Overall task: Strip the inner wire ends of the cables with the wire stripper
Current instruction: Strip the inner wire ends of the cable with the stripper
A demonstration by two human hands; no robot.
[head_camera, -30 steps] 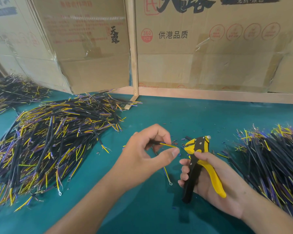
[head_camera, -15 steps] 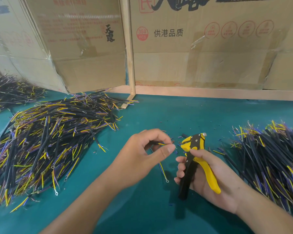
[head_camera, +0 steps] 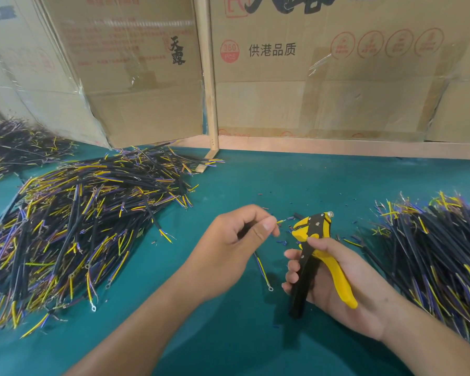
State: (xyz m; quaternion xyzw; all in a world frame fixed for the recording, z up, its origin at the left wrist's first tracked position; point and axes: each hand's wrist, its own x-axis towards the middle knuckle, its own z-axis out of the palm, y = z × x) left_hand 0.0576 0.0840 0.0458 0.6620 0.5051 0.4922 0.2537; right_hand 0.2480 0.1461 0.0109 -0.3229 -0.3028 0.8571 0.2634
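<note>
Two hands meet over the middle of the green mat (head_camera: 296, 175), and each is held the way the job asks. The left hand (head_camera: 228, 251) pinches a single cable (head_camera: 261, 267) between thumb and forefinger, close to its end, so that only the short yellow and blue inner wires (head_camera: 282, 220) stick out toward the tool; the rest of the cable hangs below the palm and trails onto the mat, ending in a small metal ring terminal (head_camera: 270, 288). The right hand (head_camera: 334, 289) is wrapped round the wire stripper (head_camera: 314, 256), fingers curled on the black handle and the yellow one lying against the palm, the head tilted up and left — aimed at the wire ends, just beside them but not yet on them. The handles look spread, so I judge the tool ready to take a wire rather than biting one.

Heaps of the same cable flank the work: a big heap on the left (head_camera: 73, 226) and another on the right (head_camera: 440, 256), within reach of either arm, which reads as one stock and one finished, though I cannot tell which is which. A smaller heap (head_camera: 17, 145) sits far left.

Each cable is a dull black sheath, thin and stiff enough to lie straight, splaying glossy yellow and blue-purple cores. Tiny offcuts of insulation (head_camera: 282, 242) speckle the mat near the tool. Taped cardboard cartons (head_camera: 337, 85) — matte brown, shiny where the tape runs — wall off the back behind a pale wooden frame (head_camera: 209, 104).
</note>
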